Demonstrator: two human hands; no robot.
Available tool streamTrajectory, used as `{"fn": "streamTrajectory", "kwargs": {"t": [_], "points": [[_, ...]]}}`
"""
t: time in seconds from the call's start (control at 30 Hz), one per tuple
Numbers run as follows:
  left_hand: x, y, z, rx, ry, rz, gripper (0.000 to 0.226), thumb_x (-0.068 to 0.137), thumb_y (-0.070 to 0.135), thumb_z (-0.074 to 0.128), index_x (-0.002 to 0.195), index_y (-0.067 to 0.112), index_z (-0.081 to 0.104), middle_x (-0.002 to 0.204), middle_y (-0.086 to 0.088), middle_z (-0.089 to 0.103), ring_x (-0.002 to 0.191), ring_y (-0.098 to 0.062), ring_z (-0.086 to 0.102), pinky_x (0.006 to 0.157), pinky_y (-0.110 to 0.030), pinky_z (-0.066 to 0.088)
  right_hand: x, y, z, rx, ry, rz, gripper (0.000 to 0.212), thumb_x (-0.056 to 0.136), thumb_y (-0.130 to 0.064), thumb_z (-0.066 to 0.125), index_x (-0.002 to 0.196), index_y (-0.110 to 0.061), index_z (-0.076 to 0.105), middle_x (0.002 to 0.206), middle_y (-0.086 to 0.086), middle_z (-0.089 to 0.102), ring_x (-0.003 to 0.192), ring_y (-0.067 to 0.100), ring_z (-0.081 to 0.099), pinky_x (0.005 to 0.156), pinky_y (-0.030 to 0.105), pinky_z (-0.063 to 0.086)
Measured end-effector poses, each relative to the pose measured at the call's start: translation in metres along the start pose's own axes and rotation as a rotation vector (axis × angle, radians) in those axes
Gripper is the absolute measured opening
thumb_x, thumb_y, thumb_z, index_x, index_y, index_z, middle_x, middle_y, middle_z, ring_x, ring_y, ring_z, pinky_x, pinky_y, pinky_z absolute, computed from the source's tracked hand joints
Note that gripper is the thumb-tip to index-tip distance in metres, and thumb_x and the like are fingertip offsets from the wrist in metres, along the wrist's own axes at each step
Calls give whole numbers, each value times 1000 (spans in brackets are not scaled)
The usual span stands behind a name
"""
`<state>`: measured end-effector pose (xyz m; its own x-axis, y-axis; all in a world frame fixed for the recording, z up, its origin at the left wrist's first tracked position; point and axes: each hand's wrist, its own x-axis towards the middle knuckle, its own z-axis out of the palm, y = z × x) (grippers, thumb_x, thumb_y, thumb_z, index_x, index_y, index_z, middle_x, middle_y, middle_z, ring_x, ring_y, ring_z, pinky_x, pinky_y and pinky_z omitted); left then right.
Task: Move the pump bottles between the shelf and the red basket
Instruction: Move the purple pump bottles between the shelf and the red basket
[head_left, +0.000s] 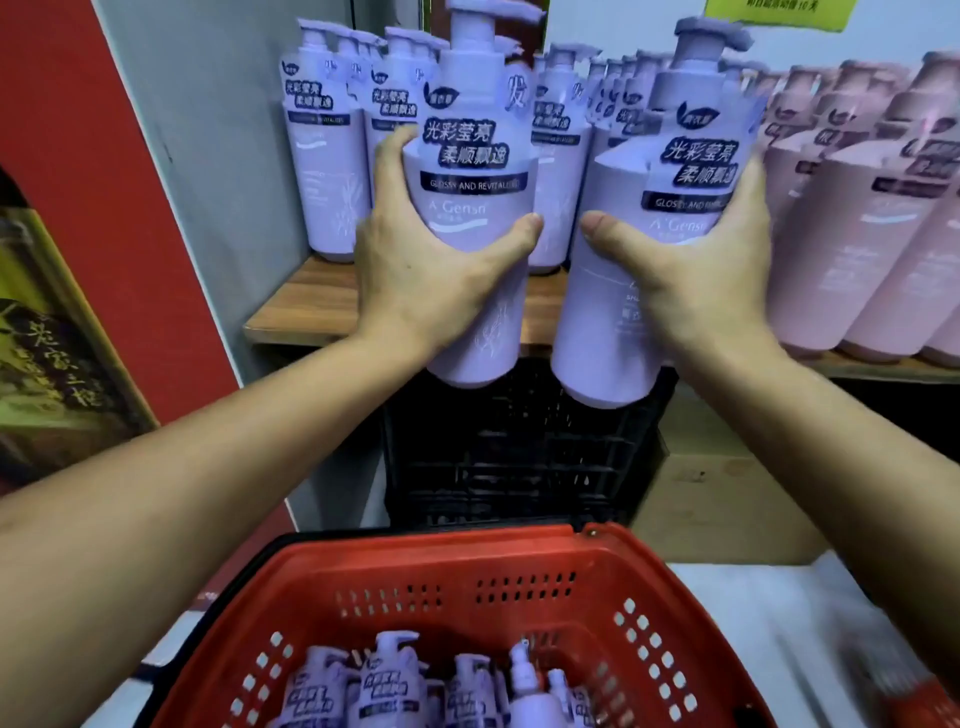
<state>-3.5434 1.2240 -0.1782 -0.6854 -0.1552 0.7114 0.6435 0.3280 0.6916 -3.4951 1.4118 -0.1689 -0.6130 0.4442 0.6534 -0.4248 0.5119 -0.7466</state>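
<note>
My left hand (421, 270) grips a lilac pump bottle (475, 171) round its middle, held upright in the air in front of the wooden shelf (296, 306). My right hand (691, 270) grips a second lilac pump bottle (602, 322), tilted slightly right. Both bottles hang at the shelf's front edge, their bases below the board. More lilac pump bottles (324, 156) stand at the back of the shelf. Below, close to me, the red basket (519, 582) holds several lilac pump bottles (389, 680) standing upright.
Pink pump bottles (841, 234) crowd the right part of the shelf. A black plastic crate (519, 452) stands under the shelf, with a cardboard box (711, 493) to its right. A red panel (78, 156) and grey wall (223, 182) close off the left side.
</note>
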Motion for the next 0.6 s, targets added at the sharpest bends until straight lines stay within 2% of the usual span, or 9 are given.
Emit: {"fn": "streamTrajectory", "kwargs": {"t": [0.07,0.13,0.2,0.3,0.4,0.47,0.53,0.6], "points": [[-25,4,-16,-27,-12,3,93,64,58,84,132,6,48,124,0,65,114,-15,63,99,-36,50,-29,-3,-6,43,-42,-12,81,58,-52,92,123,-22,54,119,-8,72,110,8,70,97,42,57],[-57,4,-31,-47,-46,-35,90,64,57,85,128,4,50,120,1,66,111,-11,65,97,-35,51,-61,-1,-10,47,-82,36,72,57,-50,93,114,-26,55,113,-7,73,105,9,72,94,43,58],[-94,-1,-43,-33,-105,-117,82,63,57,85,122,11,54,113,10,68,105,-5,66,93,-32,53,-93,6,-11,-2,-140,140,68,52,-52,90,107,-32,56,107,-9,74,99,7,72,92,42,58],[-147,-16,-54,-21,-237,-324,77,58,60,84,119,23,54,111,13,69,103,-9,67,92,-40,55,-136,24,-12,-118,-237,334,65,44,-61,83,98,-37,56,96,-16,72,89,2,69,85,36,57],[-195,-35,-54,36,-331,-554,73,51,65,81,112,35,54,105,17,69,96,-5,68,87,-39,56,-171,45,-14,-254,-330,483,68,41,-66,77,99,-36,56,95,-16,70,89,8,69,81,35,55],[-223,-49,-51,86,-382,-699,71,47,67,79,106,35,54,97,19,69,90,-6,68,82,-37,57,-192,61,-14,-325,-385,532,73,41,-68,75,104,-36,55,93,-17,69,88,11,68,77,33,54],[-249,-62,-45,167,-463,-800,74,45,70,76,104,32,53,92,17,67,89,-13,69,75,-33,55,-209,76,-18,-389,-429,583,73,40,-70,73,102,-36,52,88,-19,66,82,6,65,67,29,48],[-272,-76,-39,269,-547,-835,78,46,71,74,106,26,52,100,7,67,95,-22,67,73,-32,49,-224,91,-22,-443,-488,658,70,40,-69,72,98,-36,50,87,-17,65,80,10,64,64,30,45]]}}
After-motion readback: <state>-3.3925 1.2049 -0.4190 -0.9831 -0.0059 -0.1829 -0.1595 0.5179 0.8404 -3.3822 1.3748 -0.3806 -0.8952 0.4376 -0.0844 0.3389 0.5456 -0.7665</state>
